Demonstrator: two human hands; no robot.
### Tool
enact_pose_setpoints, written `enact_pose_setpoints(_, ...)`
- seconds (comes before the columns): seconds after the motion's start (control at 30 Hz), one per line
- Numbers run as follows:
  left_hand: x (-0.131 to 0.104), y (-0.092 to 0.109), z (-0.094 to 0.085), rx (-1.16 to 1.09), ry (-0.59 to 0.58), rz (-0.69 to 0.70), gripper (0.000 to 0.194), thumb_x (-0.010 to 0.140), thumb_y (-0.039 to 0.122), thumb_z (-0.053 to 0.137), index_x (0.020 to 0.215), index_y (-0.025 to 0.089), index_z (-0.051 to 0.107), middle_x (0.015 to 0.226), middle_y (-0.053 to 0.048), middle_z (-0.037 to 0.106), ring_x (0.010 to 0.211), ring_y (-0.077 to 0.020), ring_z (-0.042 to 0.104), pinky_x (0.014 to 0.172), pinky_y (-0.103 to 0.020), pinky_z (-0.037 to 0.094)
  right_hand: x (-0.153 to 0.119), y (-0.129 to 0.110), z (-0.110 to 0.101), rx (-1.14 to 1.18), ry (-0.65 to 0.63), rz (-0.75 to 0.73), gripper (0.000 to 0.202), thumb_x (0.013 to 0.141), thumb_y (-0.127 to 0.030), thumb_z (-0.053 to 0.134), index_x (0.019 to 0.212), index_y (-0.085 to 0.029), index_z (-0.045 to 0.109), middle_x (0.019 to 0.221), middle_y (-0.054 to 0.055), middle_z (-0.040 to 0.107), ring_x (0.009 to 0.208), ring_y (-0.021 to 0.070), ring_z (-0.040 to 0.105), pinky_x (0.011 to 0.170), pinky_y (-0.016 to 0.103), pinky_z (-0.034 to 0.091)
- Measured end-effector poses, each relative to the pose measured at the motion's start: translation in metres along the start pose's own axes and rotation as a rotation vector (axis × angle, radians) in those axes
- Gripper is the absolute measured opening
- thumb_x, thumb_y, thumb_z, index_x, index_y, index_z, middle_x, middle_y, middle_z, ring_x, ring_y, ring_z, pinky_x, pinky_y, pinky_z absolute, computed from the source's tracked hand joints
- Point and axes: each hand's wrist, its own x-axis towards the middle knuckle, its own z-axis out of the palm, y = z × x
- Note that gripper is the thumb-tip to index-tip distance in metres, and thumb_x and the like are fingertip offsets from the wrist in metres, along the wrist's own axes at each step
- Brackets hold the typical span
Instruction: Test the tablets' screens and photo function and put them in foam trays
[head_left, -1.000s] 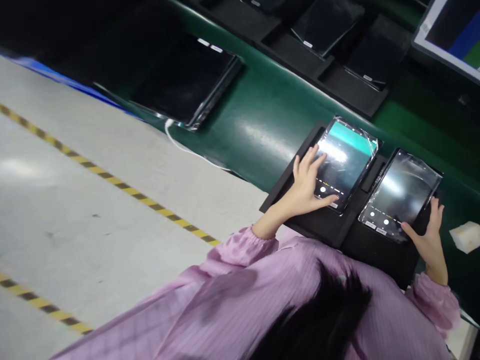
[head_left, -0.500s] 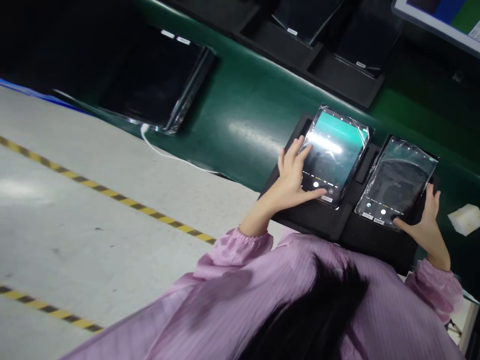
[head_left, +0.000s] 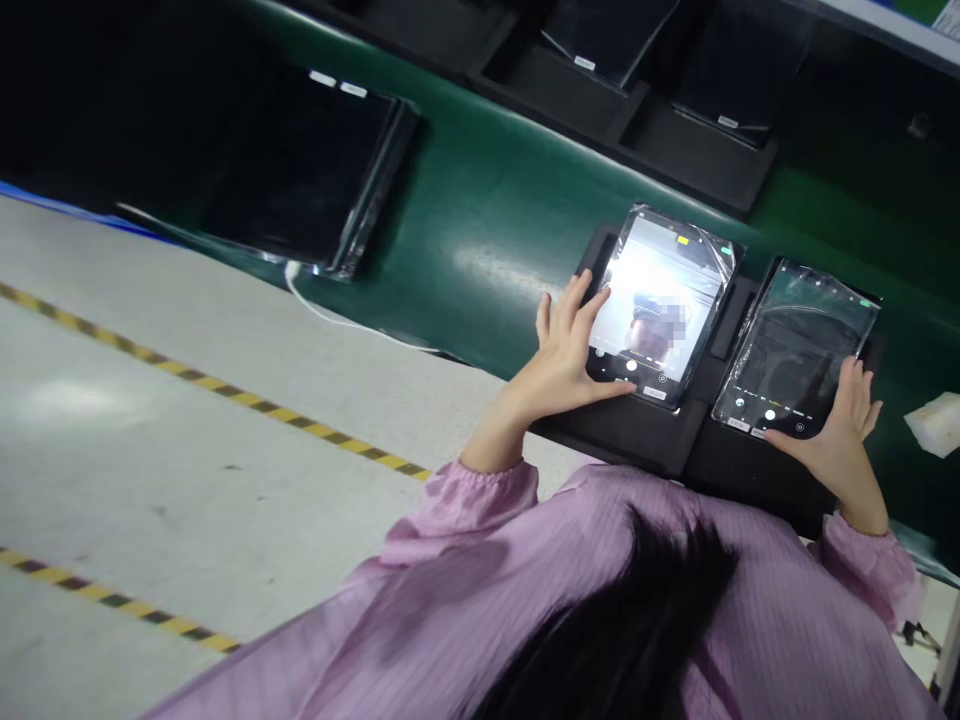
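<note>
Two tablets in clear film lie side by side in a black tray (head_left: pixel 645 445). The left tablet (head_left: pixel 660 300) shows a bright camera picture with a partly pixelated head. Beside its left edge is my left hand (head_left: pixel 566 350), fingers spread, thumb over the lower edge of the screen. On the right tablet (head_left: pixel 799 350) is a dark camera picture. My right hand (head_left: pixel 844 430) rests at its lower right, fingers apart, the thumb on the bottom edge near the white labels. Neither hand is wrapped round a tablet.
Stacked dark tablets (head_left: pixel 300 170) lie at the left of the green bench (head_left: pixel 480 240), with a white cable (head_left: pixel 337 320) below. Wrapped tablets (head_left: pixel 600 40) sit in black trays at the back. A white block (head_left: pixel 936 425) is at the right.
The left tablet's screen has switched from a green-tinted picture to a bright one with a head. My left hand has shifted slightly left; my right thumb has moved left, down to the bottom edge.
</note>
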Motion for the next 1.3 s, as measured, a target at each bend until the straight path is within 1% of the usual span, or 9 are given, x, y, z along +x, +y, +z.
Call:
enact_pose_setpoints(0.33,-0.001,-0.003,0.001,0.032,-0.009,-0.047,0.124,0.083,0.077,0.077,0.171,0.024,0.009,0.179,-0.026,0.006,0.166,-0.0507,0.005,0.129,-0.078,-0.001,-0.001,-0.002,0.006,-0.016,0.037,-0.007,0.148,0.066,-0.082,0.08,0.171,-0.025,-0.007,0.18,0.02,-0.005,0.165,0.0478,-0.008,0.125,0.076,-0.008)
enact_pose_setpoints(0.47,0.009,-0.022,-0.006,-0.031,0.018,-0.046,0.11,0.091,0.081,0.064,0.171,0.025,0.013,0.179,-0.024,0.008,0.167,-0.0486,0.008,0.13,-0.077,0.005,-0.002,0.004,0.007,0.043,0.058,-0.019,0.144,0.068,-0.083,0.077,0.171,-0.025,-0.005,0.18,0.019,0.003,0.166,0.0452,-0.004,0.127,0.073,-0.005)
enact_pose_setpoints(0.7,0.11,-0.081,0.004,-0.199,0.133,-0.164,0.077,0.104,0.067,0.046,0.159,0.013,0.041,0.171,-0.024,0.034,0.162,-0.036,0.03,0.134,-0.058,0.023,0.026,0.033,0.005,0.176,0.259,-0.023,0.107,0.089,-0.078,0.057,0.171,-0.025,0.013,0.177,0.016,0.02,0.166,0.0384,0.007,0.131,0.067,0.011)
enact_pose_setpoints(0.8,0.156,-0.079,0.001,-0.265,0.125,-0.186,0.065,0.106,0.058,0.038,0.138,0.007,0.062,0.154,-0.025,0.056,0.15,-0.036,0.047,0.132,-0.057,0.027,0.053,0.045,0.004,0.212,0.341,0.017,0.097,0.093,-0.078,0.045,0.169,-0.02,0.025,0.175,0.017,0.025,0.165,0.0362,0.013,0.131,0.063,0.014)
enact_pose_setpoints(0.9,0.176,-0.062,-0.008,-0.325,0.136,-0.144,0.059,0.105,0.059,0.037,0.108,0.013,0.074,0.127,-0.019,0.073,0.135,-0.0352,0.059,0.127,-0.053,0.036,0.084,0.052,0.003,0.245,0.388,0.055,0.088,0.094,-0.079,0.034,0.156,-0.019,0.049,0.172,0.018,0.033,0.162,0.0389,0.019,0.13,0.066,0.016)
enact_pose_setpoints(1.0,0.17,-0.044,-0.015,-0.4,0.168,-0.119,0.054,0.101,0.062,0.043,0.099,0.017,0.073,0.117,-0.014,0.076,0.13,-0.0339,0.062,0.124,-0.049,0.04,0.108,0.054,0.004,0.282,0.435,0.046,0.083,0.093,-0.08,0.024,0.126,-0.019,0.07,0.165,0.018,0.044,0.159,0.0414,0.027,0.128,0.068,0.017)
enact_pose_setpoints(1.1,0.144,-0.032,-0.019,-0.488,0.203,-0.149,0.057,0.1,0.066,0.04,0.109,0.018,0.07,0.116,-0.012,0.076,0.116,-0.0311,0.067,0.111,-0.045,0.051,0.118,0.053,0.006,0.355,0.462,0.011,0.082,0.092,-0.082,0.023,0.109,-0.019,0.073,0.154,0.019,0.055,0.156,0.0386,0.032,0.13,0.062,0.02)
enact_pose_setpoints(1.2,0.114,-0.029,-0.023,-0.561,0.252,-0.235,0.061,0.098,0.07,0.039,0.114,0.018,0.067,0.11,-0.01,0.075,0.103,-0.0287,0.069,0.098,-0.042,0.056,0.109,0.049,0.008,0.451,0.49,0.009,0.082,0.091,-0.083,0.029,0.115,-0.018,0.072,0.148,0.019,0.06,0.156,0.0367,0.035,0.13,0.058,0.024)
enact_pose_setpoints(1.3,0.09,-0.03,-0.023,-0.622,0.278,-0.318,0.065,0.091,0.078,0.045,0.107,0.019,0.068,0.102,-0.008,0.076,0.099,-0.029,0.07,0.094,-0.041,0.057,0.086,0.04,0.012,0.559,0.495,0.07,0.082,0.093,-0.081,0.038,0.133,-0.015,0.066,0.143,0.018,0.064,0.144,0.0366,0.051,0.119,0.056,0.042)
